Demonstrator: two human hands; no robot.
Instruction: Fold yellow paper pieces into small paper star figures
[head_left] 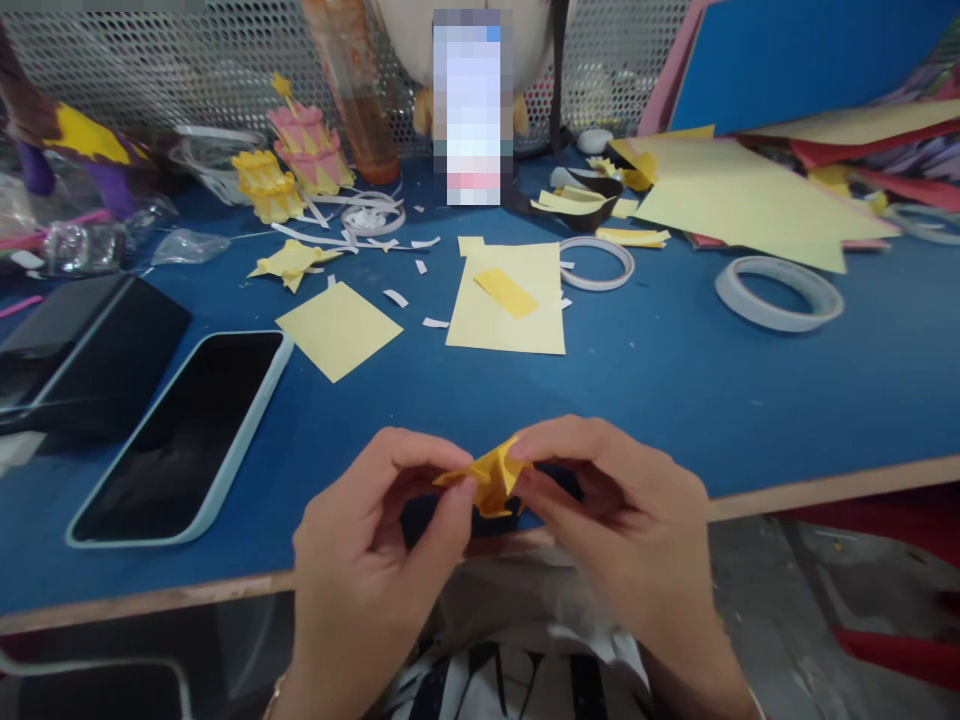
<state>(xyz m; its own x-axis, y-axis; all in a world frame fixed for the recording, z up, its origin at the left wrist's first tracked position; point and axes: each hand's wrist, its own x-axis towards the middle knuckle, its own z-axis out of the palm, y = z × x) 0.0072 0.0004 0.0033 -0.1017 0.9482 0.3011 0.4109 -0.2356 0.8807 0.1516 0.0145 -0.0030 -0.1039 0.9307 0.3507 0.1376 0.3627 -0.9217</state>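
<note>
Between my two hands, above the table's front edge, is a small folded piece of yellow paper (491,485). My left hand (382,530) pinches its left side between thumb and fingers. The right side is pinched by my right hand (622,510), where a pointed flap stands up by the fingertips. Beyond my hands lie a pale yellow square sheet (334,335) and a larger pale sheet (502,335) with a small yellow strip (508,293) on top. A folded paper star (294,262) rests behind the square.
A phone (184,440) and a black box (97,350) are at left. Tape rolls (780,318) (598,285) sit at right, before stacked coloured paper (757,190). Paper crowns (311,150), an orange bottle (360,100) and an upright screen (472,120) stand behind white scraps.
</note>
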